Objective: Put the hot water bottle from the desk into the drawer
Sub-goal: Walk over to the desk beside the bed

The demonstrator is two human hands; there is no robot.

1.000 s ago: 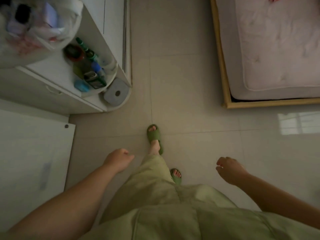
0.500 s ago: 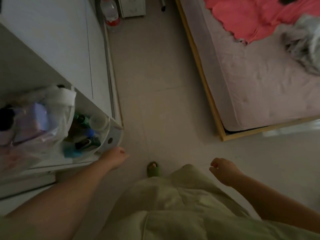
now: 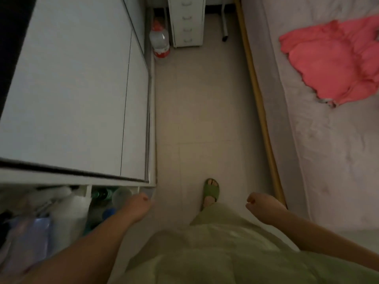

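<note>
No hot water bottle and no desk top show in the head view. A white drawer unit (image 3: pixel 187 21) with several handles stands at the far end of the aisle, its drawers closed. My left hand (image 3: pixel 138 208) hangs at my side, fingers curled with nothing in them, next to the corner of a white shelf. My right hand (image 3: pixel 261 204) is a loose fist, also holding nothing, near the bed frame.
A tall white wardrobe (image 3: pixel 71 89) lines the left. A bed (image 3: pixel 320 140) with a wooden frame and a pink cloth (image 3: pixel 332 62) fills the right. A large water bottle (image 3: pixel 159 41) stands on the floor beside the drawer unit. Shelf (image 3: pixel 102 201) holds bottles.
The view has tilted up and moved forward along the aisle; the drawer unit and water bottle have come into sight. Both hands stay curled and hold nothing.
</note>
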